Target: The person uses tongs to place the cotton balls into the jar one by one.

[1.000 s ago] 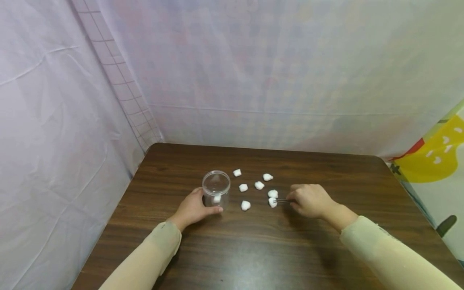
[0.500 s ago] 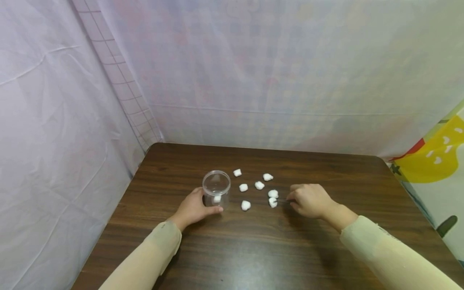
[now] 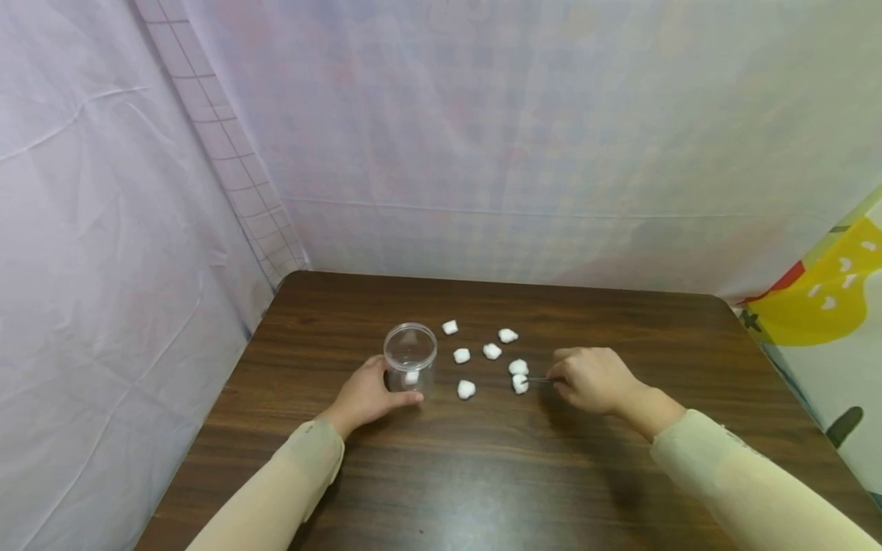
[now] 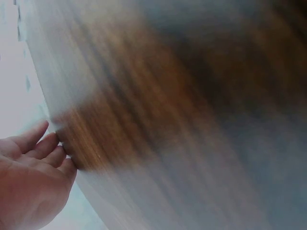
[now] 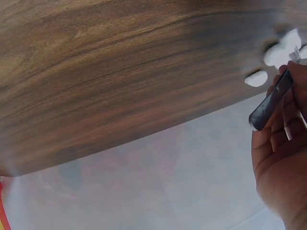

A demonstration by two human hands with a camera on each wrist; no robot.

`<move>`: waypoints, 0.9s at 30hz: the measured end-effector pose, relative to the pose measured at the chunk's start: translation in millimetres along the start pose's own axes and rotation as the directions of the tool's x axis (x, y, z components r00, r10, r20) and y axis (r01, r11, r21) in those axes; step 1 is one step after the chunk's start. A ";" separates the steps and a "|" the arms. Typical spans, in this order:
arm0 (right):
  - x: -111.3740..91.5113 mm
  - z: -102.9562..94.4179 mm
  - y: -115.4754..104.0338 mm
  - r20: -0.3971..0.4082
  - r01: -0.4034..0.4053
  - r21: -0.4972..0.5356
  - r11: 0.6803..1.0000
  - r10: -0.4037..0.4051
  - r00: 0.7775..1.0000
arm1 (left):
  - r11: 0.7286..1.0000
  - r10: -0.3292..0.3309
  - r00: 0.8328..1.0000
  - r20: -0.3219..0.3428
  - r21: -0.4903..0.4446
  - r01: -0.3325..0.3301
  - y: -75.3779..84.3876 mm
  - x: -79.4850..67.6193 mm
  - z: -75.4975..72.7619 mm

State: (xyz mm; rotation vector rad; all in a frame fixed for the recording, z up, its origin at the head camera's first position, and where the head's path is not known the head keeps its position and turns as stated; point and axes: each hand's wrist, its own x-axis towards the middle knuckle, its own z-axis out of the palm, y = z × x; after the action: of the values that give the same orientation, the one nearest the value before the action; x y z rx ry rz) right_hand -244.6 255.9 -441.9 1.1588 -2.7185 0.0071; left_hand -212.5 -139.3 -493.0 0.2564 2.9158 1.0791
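In the head view my left hand [image 3: 368,394] holds a clear plastic jar [image 3: 411,356] around its left side, thumb in front. A white cotton ball [image 3: 411,377] lies inside the jar. My right hand [image 3: 592,380] grips a pair of tweezers [image 3: 540,379], whose dark end [image 5: 271,103] shows in the right wrist view. The metal tips are at a dented cotton ball [image 3: 520,385], which touches another cotton ball [image 3: 519,367] just behind it. Fingers of my left hand [image 4: 41,172] show in the left wrist view, but the jar cannot be made out there.
Several more cotton balls, such as the near one [image 3: 466,389] and the far one [image 3: 507,335], lie between the jar and my right hand. The brown wooden table [image 3: 441,474] meets a pale curtain [image 3: 517,153] behind and another sheet [image 3: 103,306] at left.
The tweezer tips have drawn closer together, and the cotton ball at them now looks pinched and dented. My left hand and the jar stay in place.
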 end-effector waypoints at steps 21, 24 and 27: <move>9.7 -22.6 1.9 -0.014 0.015 0.002 1.000 -0.015 1.000 | 1.000 0.003 1.000 -0.002 0.000 -0.003 0.1 -0.8 -0.5; 14.2 -26.0 2.3 -0.023 0.017 -0.001 1.000 -0.017 1.000 | 1.000 0.006 1.000 -0.004 -0.003 -0.006 0.2 -0.7 -0.6; 20.2 -29.5 1.1 -0.046 0.026 -0.014 1.000 -0.027 0.999 | 1.000 0.007 1.000 -0.005 -0.005 -0.007 -0.3 -0.5 -0.3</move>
State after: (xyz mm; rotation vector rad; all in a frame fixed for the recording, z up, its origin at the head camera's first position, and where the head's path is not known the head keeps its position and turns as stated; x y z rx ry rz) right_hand -254.1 244.5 -409.4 1.1759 -2.6587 0.0116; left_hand -212.0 -139.9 -493.0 0.2646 2.9184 1.0893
